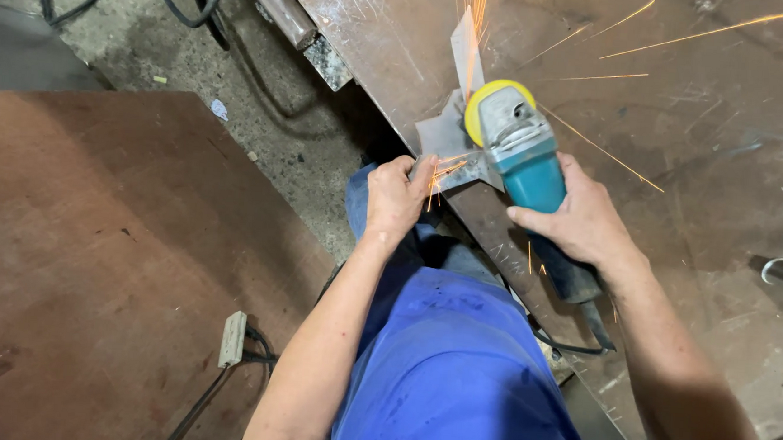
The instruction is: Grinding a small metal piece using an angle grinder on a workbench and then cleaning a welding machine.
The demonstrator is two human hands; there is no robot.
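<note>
Angle grinder (526, 160), teal body with grey gear head and yellow disc guard, is gripped around its body by the right hand (581, 224), fingers wrapped over the casing. Its disc is set against a small steel bracket piece (456, 129) (bent plate, one leg standing upright), which lies at the edge of the scratched steel bench (703, 158). Left hand (396, 198) is clenched on the near edge of the bracket, just beside the disc. Orange sparks (617, 80) are thrown across the bench top and toward the left hand. Black power cord (574, 344) is seen trailing from the grinder's rear. Blue work clothing (455, 369) is seen below; a brown board (90, 256) and a grey socket strip (233, 338) lie on the floor at left.
</note>
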